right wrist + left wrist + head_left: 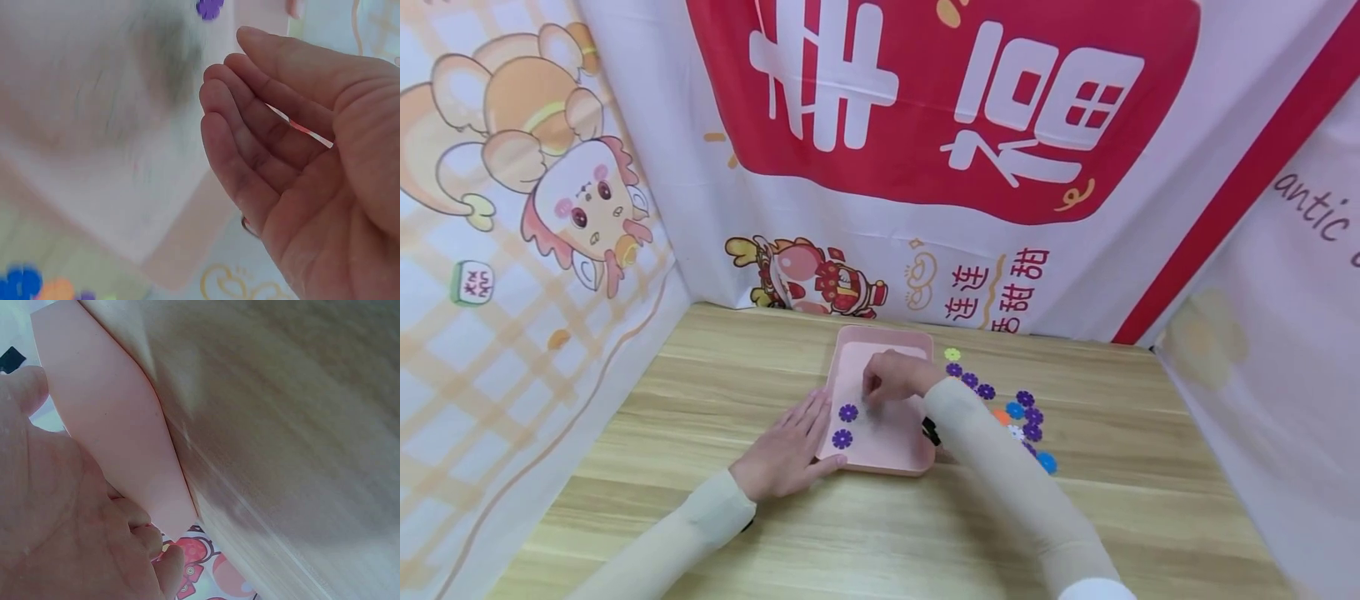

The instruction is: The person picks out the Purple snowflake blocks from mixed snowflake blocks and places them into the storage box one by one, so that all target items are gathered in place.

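Right hand hovers over the middle of the pink tray. Its fingers lie side by side and gently bent in the wrist view; nothing shows between them, though the thumb tip is out of sight, so whether a flower is pinched I cannot tell.

Left hand lies flat on the tabletop, fingers straight and together, tips pressed against the tray's left edge. It seems to steady the tray.

Two purple flowers sit on the tray near its left side, one just above the other, both close to the left hand's fingertips.

Right of the tray, partly behind the right sleeve, a loose line of flowers rests on the tabletop: mostly purple, plus blue, orange, white, and one yellow-green at the far end.

Judged progress: early. Two purple flowers are on the tray; several purple ones remain in the line outside it.

Printed cloth walls the tabletop on three sides.
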Motion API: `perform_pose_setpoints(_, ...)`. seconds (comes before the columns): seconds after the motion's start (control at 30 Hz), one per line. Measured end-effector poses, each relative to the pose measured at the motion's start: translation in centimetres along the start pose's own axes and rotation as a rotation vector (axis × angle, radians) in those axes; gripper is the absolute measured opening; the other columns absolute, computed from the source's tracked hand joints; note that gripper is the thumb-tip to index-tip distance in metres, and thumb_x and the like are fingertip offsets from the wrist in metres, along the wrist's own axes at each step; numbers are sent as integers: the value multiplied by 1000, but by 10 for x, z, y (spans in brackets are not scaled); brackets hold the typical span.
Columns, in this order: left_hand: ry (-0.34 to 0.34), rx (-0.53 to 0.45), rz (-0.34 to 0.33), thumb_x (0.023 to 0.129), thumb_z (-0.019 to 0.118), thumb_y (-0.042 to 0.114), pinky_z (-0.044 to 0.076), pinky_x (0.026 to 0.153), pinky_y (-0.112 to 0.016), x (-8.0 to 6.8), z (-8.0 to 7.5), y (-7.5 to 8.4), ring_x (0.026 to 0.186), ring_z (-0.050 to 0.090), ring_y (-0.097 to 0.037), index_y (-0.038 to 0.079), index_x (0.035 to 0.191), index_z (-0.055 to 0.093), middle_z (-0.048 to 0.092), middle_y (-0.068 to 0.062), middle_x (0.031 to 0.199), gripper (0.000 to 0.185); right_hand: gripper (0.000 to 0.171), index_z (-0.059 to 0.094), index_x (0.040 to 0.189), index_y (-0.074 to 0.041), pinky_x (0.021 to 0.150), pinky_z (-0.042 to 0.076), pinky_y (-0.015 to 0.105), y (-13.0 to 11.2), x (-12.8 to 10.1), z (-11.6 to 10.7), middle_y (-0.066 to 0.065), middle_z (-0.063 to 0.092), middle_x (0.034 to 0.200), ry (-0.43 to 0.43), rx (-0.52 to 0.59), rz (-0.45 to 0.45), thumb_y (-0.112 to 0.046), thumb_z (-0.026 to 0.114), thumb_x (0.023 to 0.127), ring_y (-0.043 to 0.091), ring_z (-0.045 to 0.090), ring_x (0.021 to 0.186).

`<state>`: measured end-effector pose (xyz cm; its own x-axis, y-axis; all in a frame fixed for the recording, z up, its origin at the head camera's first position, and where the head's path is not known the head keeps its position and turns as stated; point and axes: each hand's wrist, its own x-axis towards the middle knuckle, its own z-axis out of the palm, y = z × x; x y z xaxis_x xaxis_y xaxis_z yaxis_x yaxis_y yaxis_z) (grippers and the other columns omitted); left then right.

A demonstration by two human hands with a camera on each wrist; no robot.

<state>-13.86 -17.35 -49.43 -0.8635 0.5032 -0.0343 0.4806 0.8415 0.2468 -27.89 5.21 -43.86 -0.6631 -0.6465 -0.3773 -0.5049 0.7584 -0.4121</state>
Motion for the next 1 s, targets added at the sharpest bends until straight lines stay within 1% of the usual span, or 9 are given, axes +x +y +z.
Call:
perform_pose_setpoints(0.1,-21,6,-12,106,45,65,23,133,-58,0,-2,0,165,16,-41,-4,166,22,15,-23,176,95,12,79,109,-11,94,60,29,9,-15,-11,-2,77,102,26,-26,-17,-15,76,98,11,68,94)
perform_pose_setpoints(0.2,-33,9,-15,106,46,64,23,133,-58,0,-5,1,165,16,-41,-5,166,22,15,-24,176,94,17,78,112,-7,94,61,30,24,-32,-20,2,76,106,59,-52,-32,-12,78,96,13,68,96)
perform_pose_setpoints(0.33,-16,-3,-9,106,50,60,25,132,-60,-2,-5,1,163,19,-44,-6,164,25,18,-25,175,92,20,76,114,-7,94,61,32,48,-54,-31,3,74,107,118,-81,-5,-11,79,94,14,68,97)
perform_pose_setpoints(0.4,-18,-6,-8,106,49,61,25,132,-60,-2,-5,1,164,19,-44,-7,164,25,18,-25,175,92,20,76,114,-8,94,62,34,62,-66,-35,4,75,107,148,-90,16,-10,77,94,14,68,96)
perform_pose_setpoints(0.5,-37,2,-13,106,44,65,23,133,-58,-1,-4,1,165,15,-41,-5,166,22,14,-23,176,94,18,77,113,-8,91,63,36,84,-83,-38,4,76,105,167,-99,41,-10,76,95,14,70,93)
perform_pose_setpoints(0.6,-50,11,-17,106,41,67,22,134,-57,0,-2,0,165,14,-40,-3,166,21,13,-22,177,94,18,77,114,-8,91,63,38,107,-98,-34,5,77,106,170,-93,96,-11,76,96,14,70,94)
perform_pose_setpoints(0.73,-22,-3,-7,106,45,64,24,132,-60,-1,-1,0,164,18,-43,-6,165,24,17,-24,176,94,22,76,119,-4,94,63,42,134,-110,-24,11,77,112,180,-69,142,-12,74,98,18,70,97)
perform_pose_setpoints(0.87,-9,-20,0,106,48,61,25,131,-62,-2,-2,2,163,19,-45,-8,163,26,20,-26,175,93,26,75,122,-2,95,63,46,153,-119,-10,13,77,115,206,-14,195,-13,74,98,20,70,98)
perform_pose_setpoints(1.0,-27,-12,-9,107,48,60,23,133,-60,-1,-3,3,164,17,-43,-7,164,24,17,-25,175,92,30,74,123,-2,98,62,49,166,-123,6,13,76,117,256,44,208,-15,77,97,21,70,100)
